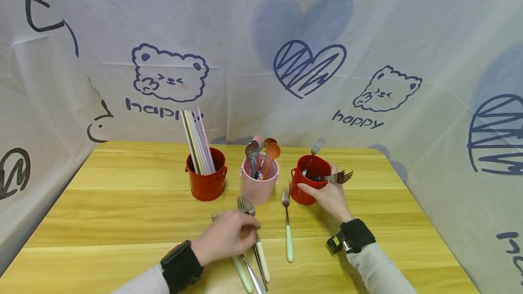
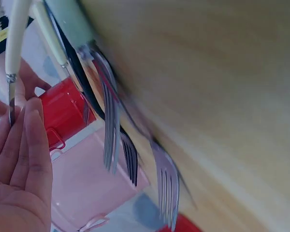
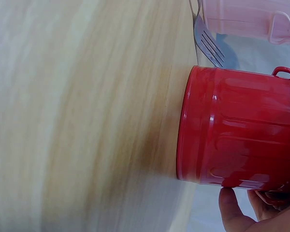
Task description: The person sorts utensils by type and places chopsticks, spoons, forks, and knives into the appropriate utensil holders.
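My left hand (image 1: 229, 236) pinches a white-handled utensil (image 2: 15, 43) at its metal neck, just above the table. Under and beside that hand lie several forks (image 2: 165, 179) with green, cream and dark handles. At the right, my right hand (image 1: 332, 198) grips a small red bucket (image 1: 301, 194) by its side, the thumb near the front rim. Inside this bucket one fork (image 1: 318, 145) stands upright and several others (image 1: 342, 176) lean out over the right rim. Between the hands a fork with a mint-green handle (image 1: 289, 239) lies on the table.
A pink bucket (image 1: 257, 190) with spoons (image 1: 273, 151) stands at the back middle. Left of it, another red bucket (image 1: 207, 189) holds several long, straw-like sticks (image 1: 198, 144). Behind the wooden table (image 1: 122, 203) hangs a white cloth (image 1: 229, 12) with drawings.
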A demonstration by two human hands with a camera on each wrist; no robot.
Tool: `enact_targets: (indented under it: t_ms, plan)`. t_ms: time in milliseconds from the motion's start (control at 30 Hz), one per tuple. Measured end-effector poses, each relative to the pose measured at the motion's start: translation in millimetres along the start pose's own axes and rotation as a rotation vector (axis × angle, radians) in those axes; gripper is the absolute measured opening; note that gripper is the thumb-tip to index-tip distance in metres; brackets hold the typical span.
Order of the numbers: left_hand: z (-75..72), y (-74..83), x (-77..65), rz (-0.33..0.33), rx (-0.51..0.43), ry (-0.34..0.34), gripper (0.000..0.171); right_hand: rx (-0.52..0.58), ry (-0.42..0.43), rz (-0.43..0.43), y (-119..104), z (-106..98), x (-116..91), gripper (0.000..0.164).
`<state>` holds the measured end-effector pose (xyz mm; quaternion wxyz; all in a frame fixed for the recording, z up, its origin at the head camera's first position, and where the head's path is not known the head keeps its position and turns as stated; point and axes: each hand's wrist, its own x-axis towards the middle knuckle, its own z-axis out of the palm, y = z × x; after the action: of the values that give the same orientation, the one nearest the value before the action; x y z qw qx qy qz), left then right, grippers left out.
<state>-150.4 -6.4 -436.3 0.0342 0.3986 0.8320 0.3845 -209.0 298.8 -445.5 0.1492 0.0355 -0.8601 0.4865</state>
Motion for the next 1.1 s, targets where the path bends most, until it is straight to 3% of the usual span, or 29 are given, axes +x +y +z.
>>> enact_targets:
  t_ms: [133, 600, 900, 1000, 1100]
  plan:
    - [1.6, -0.3, 2.3, -0.044, -0.138, 0.012, 0.019, 0.002, -0.004, -0.002, 0, 0, 0, 0.088]
    - [2.9, 9.0, 15.9, -0.018, -0.374, 0.183, 0.013, 0.003, 0.000, 0.000, 3, 0, 0, 0.088]
    - [5.4, 24.7, 34.2, -0.044, -0.490, 0.211, 0.017, -0.001, 0.005, -0.008, 4, 0, 0, 0.088]
    - [3.0, 35.5, 41.0, -0.055, -0.530, 0.213, 0.012, -0.009, 0.005, -0.015, 4, 0, 1, 0.088]
    - [-5.0, 49.3, 48.5, -0.069, -0.557, 0.219, 0.019, -0.014, 0.006, -0.024, 3, 1, 1, 0.088]
